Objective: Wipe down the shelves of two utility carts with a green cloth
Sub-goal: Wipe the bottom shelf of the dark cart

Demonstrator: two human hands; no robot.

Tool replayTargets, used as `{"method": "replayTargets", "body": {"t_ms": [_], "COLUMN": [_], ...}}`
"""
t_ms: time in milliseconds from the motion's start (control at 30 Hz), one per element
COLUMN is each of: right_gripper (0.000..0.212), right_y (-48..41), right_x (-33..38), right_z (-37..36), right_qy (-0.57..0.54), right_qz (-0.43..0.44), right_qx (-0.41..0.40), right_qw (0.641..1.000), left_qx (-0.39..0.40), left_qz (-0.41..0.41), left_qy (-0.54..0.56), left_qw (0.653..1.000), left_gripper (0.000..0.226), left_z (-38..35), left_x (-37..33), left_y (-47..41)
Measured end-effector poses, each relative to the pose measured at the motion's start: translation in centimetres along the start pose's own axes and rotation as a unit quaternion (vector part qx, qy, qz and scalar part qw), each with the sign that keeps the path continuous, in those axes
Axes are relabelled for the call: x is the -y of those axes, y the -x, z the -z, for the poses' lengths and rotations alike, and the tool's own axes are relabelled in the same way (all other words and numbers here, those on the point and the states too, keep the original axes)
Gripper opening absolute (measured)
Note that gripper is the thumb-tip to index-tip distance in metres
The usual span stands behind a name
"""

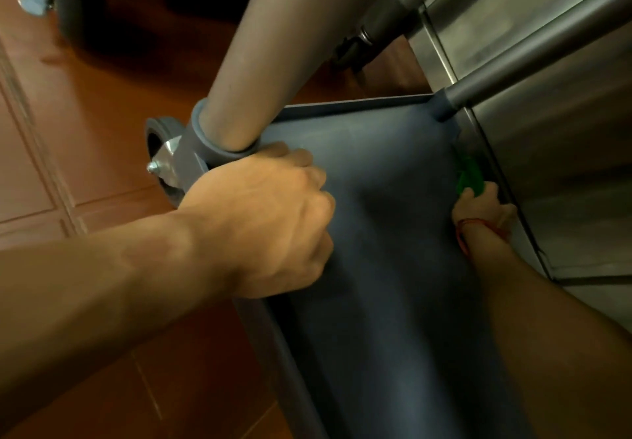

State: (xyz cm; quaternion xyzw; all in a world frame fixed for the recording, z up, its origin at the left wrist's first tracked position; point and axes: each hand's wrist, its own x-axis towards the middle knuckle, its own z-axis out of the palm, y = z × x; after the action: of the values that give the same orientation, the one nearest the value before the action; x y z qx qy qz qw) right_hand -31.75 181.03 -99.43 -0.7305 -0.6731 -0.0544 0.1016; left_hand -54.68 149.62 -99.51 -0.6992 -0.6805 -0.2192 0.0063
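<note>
The left hand (270, 219) grips the rim of the grey cart shelf (386, 206), touching the post (260, 45) just beyond it. Well apart to its right, the right hand (482, 209) clutches the green cloth (470, 175), which pokes out past its fingers along the shelf's edge.

Matt grey plastic shelf (376, 219), smooth. Brushed-metal post (260, 52), dull sheen. Soft green cloth (471, 178). Glossy reddish-brown floor tiles (85, 113). Brushed steel cabinet (564, 137). Shiny metal caster bracket (167, 161).

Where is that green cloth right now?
In the head view the green cloth sits right of centre, gripped in the right hand against the right edge of the grey cart shelf, beside the steel cabinet.
</note>
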Motion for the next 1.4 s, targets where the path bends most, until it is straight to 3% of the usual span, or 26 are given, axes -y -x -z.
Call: {"method": "replayTargets", "body": {"t_ms": [367,433,567,667,733,867,967,1167,1300,1400], "right_gripper": [0.044,0.046,0.04,0.04,0.042,0.057,0.059,0.042,0.034,0.033], "right_y": [-0.8,-0.5,2.1,2.6,1.9,1.0,1.0,-0.1,0.8,1.4], "right_x": [1.4,3.8,9.2,9.0,6.7,1.4,1.1,6.5,11.9,13.2], "right_z": [0.3,0.5,0.4,0.8,0.8,1.1,1.0,0.3,-0.2,-0.3], "right_qy": [-0.057,-0.063,-0.09,-0.088,-0.093,-0.05,-0.011,-0.037,-0.128,-0.128], "right_qz": [-0.052,0.004,0.213,0.256,0.204,-0.033,-0.085,0.05,0.175,0.251], "right_qx": [0.026,0.037,0.045,0.048,0.045,0.008,-0.003,-0.003,0.005,-0.004], "right_qw": [0.997,0.997,0.972,0.961,0.974,0.998,0.996,0.998,0.976,0.959], "left_qx": [-0.015,-0.008,-0.008,-0.001,-0.009,-0.019,-0.022,-0.021,-0.024,-0.027], "left_qz": [0.018,0.014,0.011,0.005,-0.001,-0.002,0.004,-0.008,-0.009,-0.007], "left_qy": [-0.005,-0.009,-0.015,0.002,0.007,0.013,0.007,0.04,0.034,0.03], "left_qw": [1.0,1.0,1.0,1.0,1.0,1.0,1.0,0.999,0.999,0.999], "left_gripper": [0.037,0.036,0.037,0.038,0.039,0.038,0.038,0.042,0.039,0.037], "left_z": [-0.2,-0.1,0.1,0.1,0.1,0.2,0.1,0.4,0.2,0.2], "left_x": [-0.1,-0.1,-0.2,-0.2,-0.1,-0.1,-0.1,0.1,0.2,0.1], "left_y": [-0.2,-0.2,-0.3,-0.1,0.0,-0.1,-0.2,-0.2,-0.1,-0.1]}}
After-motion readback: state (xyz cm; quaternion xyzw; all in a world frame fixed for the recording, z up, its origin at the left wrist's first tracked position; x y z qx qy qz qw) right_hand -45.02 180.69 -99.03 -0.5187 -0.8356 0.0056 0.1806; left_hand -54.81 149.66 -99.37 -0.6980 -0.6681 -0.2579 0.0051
